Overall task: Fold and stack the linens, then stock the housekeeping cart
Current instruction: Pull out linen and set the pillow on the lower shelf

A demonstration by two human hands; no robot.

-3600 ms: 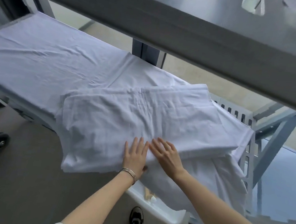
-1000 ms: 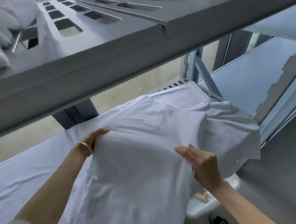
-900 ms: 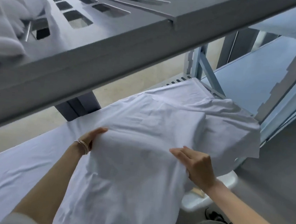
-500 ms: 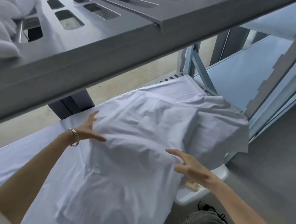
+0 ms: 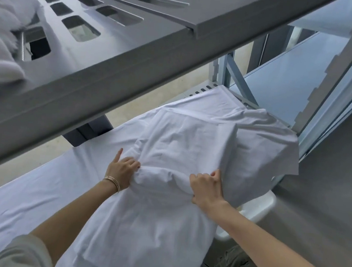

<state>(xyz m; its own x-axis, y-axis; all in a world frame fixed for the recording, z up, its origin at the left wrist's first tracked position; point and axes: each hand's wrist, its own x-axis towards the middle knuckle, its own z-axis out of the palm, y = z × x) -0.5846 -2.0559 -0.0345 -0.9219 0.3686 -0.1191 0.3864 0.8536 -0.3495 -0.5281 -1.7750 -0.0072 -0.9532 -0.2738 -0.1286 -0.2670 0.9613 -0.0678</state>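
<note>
Both hands, left hand (image 5: 123,171) and right hand (image 5: 206,186), clutch one bunched white sheet (image 5: 181,155); its near end is cut off.

Two hands: the left hand (image 5: 123,171) and right hand (image 5: 206,187). One folded white sheet (image 5: 175,155) lies on one spread sheet (image 5: 10,209). Several thin bangles (image 5: 112,182) on one wrist.
</note>
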